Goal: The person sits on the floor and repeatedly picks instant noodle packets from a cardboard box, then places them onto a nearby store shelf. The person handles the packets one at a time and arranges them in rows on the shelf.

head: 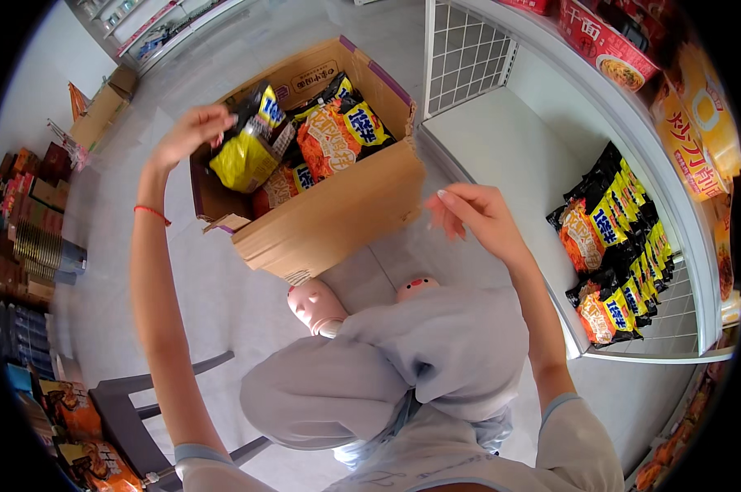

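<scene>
My left hand (199, 136) pinches the black edge of a black-and-yellow noodle packet (247, 157) over the left side of an open cardboard box (345, 215). The packet is tilted, with its yellow back facing up. Inside the box lie several more packets of the kind, among them one with an orange front (330, 138). My right hand (475, 218) hangs in the air just right of the box, fingers loosely curled and holding nothing. Two rows of matching packets (616, 252) stand on the white shelf (493, 141) to my right.
A higher shelf at the right bears a red noodle tub (607, 46) and yellow packages (684, 135). The shelf has a white wire side panel (465, 58). A dark plastic stool or chair (130, 424) stands behind my left arm. Stacked goods (38, 227) line the left wall.
</scene>
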`<state>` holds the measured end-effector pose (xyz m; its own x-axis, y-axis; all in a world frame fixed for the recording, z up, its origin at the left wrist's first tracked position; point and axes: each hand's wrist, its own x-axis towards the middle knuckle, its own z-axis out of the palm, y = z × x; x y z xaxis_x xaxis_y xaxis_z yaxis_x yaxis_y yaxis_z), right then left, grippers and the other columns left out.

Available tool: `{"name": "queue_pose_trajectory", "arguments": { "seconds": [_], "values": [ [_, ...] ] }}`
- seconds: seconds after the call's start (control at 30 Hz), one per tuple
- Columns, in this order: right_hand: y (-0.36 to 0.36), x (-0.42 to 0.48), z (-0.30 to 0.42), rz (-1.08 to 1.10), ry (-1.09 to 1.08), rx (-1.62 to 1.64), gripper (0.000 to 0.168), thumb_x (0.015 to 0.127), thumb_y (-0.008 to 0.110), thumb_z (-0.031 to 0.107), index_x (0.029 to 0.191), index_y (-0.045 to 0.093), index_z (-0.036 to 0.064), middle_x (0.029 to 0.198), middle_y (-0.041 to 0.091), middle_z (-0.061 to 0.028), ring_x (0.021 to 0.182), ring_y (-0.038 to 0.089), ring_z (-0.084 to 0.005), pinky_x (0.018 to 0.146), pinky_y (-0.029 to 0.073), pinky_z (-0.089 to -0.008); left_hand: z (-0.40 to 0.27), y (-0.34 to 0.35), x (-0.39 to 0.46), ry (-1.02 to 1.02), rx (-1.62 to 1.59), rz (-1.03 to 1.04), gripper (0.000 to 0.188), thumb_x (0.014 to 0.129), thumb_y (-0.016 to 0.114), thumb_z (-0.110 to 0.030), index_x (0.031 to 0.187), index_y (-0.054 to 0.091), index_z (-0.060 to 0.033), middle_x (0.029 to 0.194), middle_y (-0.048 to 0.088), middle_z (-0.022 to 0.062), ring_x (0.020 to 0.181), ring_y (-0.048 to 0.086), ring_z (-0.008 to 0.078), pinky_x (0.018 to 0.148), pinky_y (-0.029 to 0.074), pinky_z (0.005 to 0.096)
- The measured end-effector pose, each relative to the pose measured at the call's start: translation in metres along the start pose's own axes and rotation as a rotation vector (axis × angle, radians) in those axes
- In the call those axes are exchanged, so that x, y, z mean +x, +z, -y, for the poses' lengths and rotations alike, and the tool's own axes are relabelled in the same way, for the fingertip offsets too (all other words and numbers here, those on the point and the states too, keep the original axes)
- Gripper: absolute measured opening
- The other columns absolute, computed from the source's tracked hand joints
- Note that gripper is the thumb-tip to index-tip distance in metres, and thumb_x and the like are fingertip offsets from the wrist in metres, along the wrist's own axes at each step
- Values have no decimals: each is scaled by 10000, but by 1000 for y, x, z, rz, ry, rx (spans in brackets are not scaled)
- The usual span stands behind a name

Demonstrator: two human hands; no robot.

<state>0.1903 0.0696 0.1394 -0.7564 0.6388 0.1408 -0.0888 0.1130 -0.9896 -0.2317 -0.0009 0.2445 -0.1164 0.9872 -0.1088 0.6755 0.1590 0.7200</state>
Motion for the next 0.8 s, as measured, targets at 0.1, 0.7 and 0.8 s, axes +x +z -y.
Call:
{"name": "queue_pose_trajectory", "arguments": {
  "seconds": [0.1,0.7,0.8],
  "values": [
    [9,20,14,23,-58,71,244,908,501,184,1039,589,-1,835,633,-57,686,581,-95,560,443,-208,-53,13,2,40,-135,-88,259,878,562,-260,696,507,-84,597,452,-58,579,491,30,534,391,188],
    [50,-3,59,-7,178,797,546,830,601,381,1204,379,51,1052,518,-65,972,535,-146,817,446,-297,-183,188,-63,488,161,-14,118,820,566,-73,763,534,25,622,544,87,567,535,175,537,406,284],
    [51,-8,38,-162,184,911,455,823,601,356,1142,465,62,1037,569,-61,934,573,-158,818,453,-300,-178,188,-69,511,66,-11,88,825,556,-55,782,551,22,686,565,76,616,555,147,578,431,266]
  ]
}}
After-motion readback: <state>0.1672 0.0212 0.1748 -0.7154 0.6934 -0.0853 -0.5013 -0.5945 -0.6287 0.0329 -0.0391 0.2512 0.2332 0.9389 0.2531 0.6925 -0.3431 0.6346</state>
